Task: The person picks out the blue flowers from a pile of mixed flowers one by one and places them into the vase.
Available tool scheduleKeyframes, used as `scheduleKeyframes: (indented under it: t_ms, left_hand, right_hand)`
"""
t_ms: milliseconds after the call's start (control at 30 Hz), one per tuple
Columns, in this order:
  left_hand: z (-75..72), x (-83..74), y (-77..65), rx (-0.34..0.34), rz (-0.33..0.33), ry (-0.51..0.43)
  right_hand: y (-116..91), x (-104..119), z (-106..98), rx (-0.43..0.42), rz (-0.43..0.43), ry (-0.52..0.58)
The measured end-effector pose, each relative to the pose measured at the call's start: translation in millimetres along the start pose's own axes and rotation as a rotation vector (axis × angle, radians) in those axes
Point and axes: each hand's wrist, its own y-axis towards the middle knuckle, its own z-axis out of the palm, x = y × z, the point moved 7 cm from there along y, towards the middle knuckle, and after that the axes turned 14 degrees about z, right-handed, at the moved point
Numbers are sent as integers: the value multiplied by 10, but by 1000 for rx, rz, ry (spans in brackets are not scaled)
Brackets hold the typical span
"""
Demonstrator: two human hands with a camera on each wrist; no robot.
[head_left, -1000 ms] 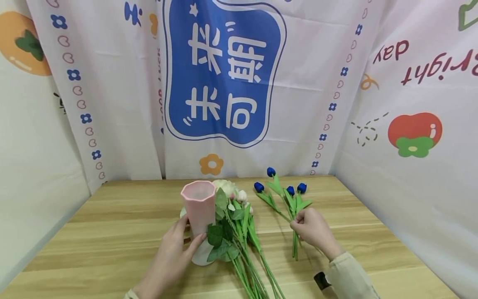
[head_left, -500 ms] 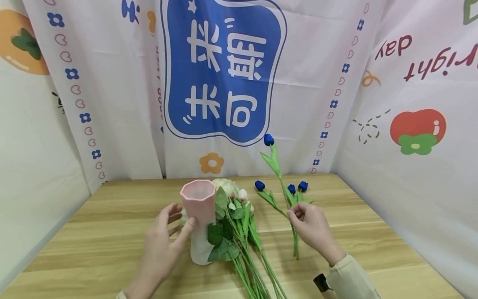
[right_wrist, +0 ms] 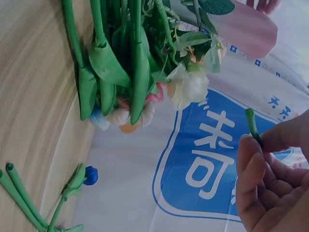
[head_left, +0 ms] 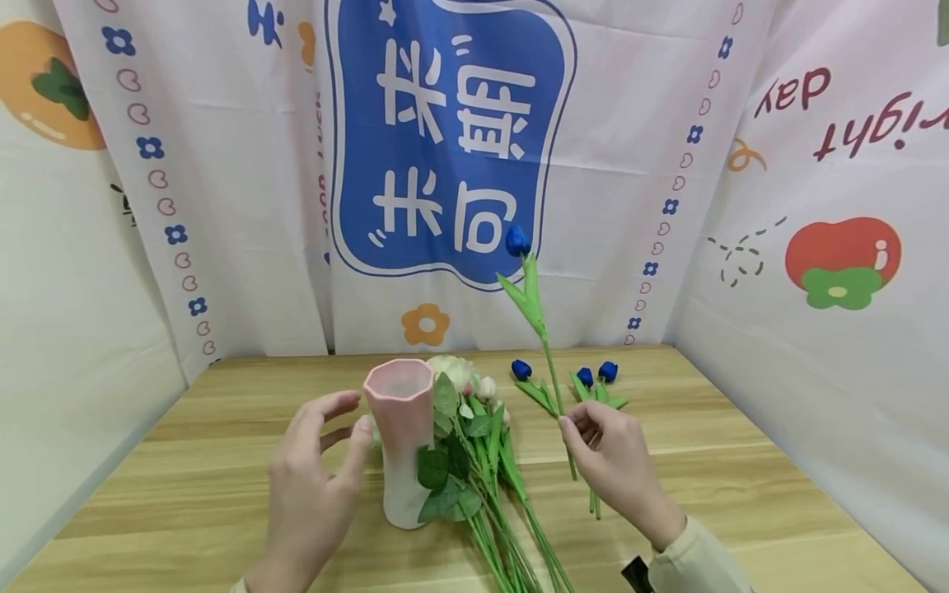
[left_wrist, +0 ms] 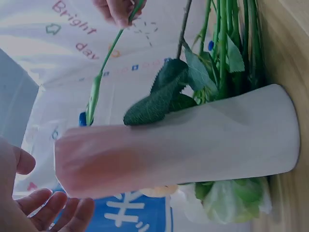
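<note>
Legible writing: the blue panel (head_left: 445,148) on the far cloth (head_left: 608,247) carries 未来可期 in white, turned sideways, and the right cloth (head_left: 815,173) carries "Bright day", fully readable from the left wrist. A smooth vase (head_left: 406,436), octagonal at the rim and fading from pink to white, stands upright left of centre on the wood-grain table (head_left: 222,461), a bunch of pale flowers (head_left: 495,441) with serrated leaves at its right; the left hand (head_left: 311,478) is released just left of its rim, contact undeterminable. The right hand (head_left: 615,453) pinches the thin green stem of one blue tulip (head_left: 532,302), raised and leaning left, with three more blue tulips (head_left: 585,377) lying at far right.
</note>
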Motion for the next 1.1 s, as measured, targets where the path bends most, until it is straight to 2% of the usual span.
scheduleKeyframes:
  t_ms: [267, 333, 400, 500, 600, 700, 933, 1100]
  left_hand:
    - [74, -565, 155, -17, 367, -31]
    - [88, -689, 177, -27, 426, -53]
    - [120, -768, 190, -18, 448, -93]
    - [219, -787, 166, 58, 402, -130]
    - [341, -736, 103, 154, 328, -140]
    - [433, -678, 38, 223, 263, -153]
    - [524, -622, -21, 249, 165, -259]
    - [561, -567, -55, 248, 60, -298]
  right_hand:
    - [-91, 204, -9, -27, -121, 68]
    - [-113, 244, -12, -34, -149, 85]
    - [-134, 288, -17, -42, -182, 97]
    - [-167, 372, -23, -56, -245, 108]
    - [-207, 474, -26, -71, -321, 124]
    - [-251, 574, -21, -74, -374, 137]
    - [-347, 764, -10, -62, -479, 174]
    - [-395, 851, 16, -61, -537, 165]
